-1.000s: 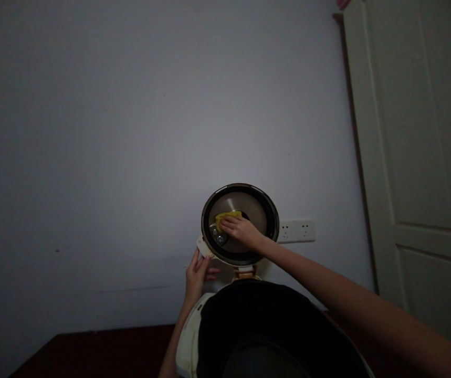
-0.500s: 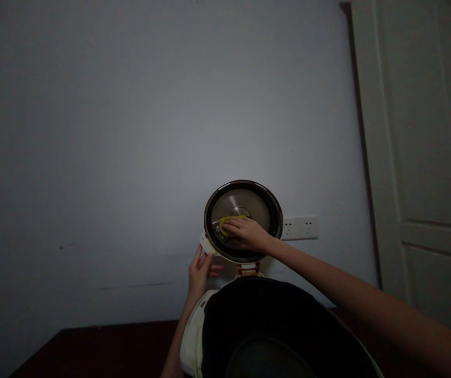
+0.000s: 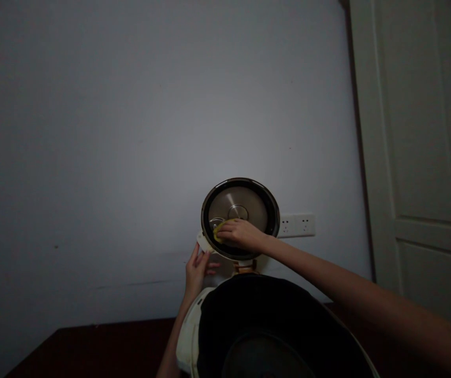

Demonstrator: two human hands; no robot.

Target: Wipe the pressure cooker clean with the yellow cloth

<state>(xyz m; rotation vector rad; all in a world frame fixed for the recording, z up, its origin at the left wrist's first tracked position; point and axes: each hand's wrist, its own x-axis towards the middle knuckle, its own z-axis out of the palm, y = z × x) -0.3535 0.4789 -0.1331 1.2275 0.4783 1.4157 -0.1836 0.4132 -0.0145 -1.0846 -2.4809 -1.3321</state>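
Observation:
An electric cooker with a white body and a dark inner pot stands in front of me, its round lid raised on a hinge. The lid's metal inner face is turned toward me. My right hand presses a yellow cloth onto the lower left of that face, beside a small round fitting. Low on the lid's left side, my left hand grips the white tab between thumb and finger, with the other fingers spread. Much of the cloth is hidden under my right fingers.
Behind the lid rises a pale wall with a double power socket to the right of the lid. A dark red table carries the cooker. At the right is a light panelled door.
My right hand has slid the yellow cloth slightly down across the lid, and more of the round fitting shows. My left hand keeps its place at the tab. The view has shifted slightly.

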